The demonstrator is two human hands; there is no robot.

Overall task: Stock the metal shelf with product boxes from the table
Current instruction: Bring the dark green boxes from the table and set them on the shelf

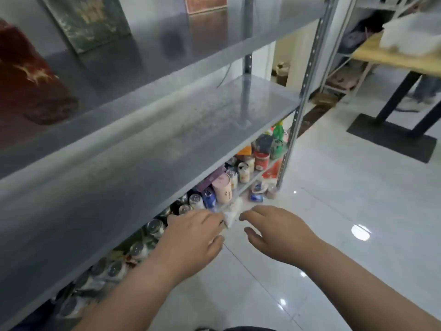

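Observation:
The grey metal shelf [167,130] fills the left and middle of the view. On its upper board stand a dark red box [31,82], a green box [88,20] and a reddish box [206,3]; the board below them is bare. My left hand [191,237] and my right hand [276,232] hover in front of the shelf's lower edge, both empty with relaxed fingers. The wooden table [393,56] stands at the far right with a white box [412,34] on it.
Several cans, jars and bottles [229,177] crowd the low board under my hands. A steel upright [307,87] marks the shelf's right end. White glossy floor tiles [334,211] spread to the right. A person's legs [427,91] show behind the table's black base [391,142].

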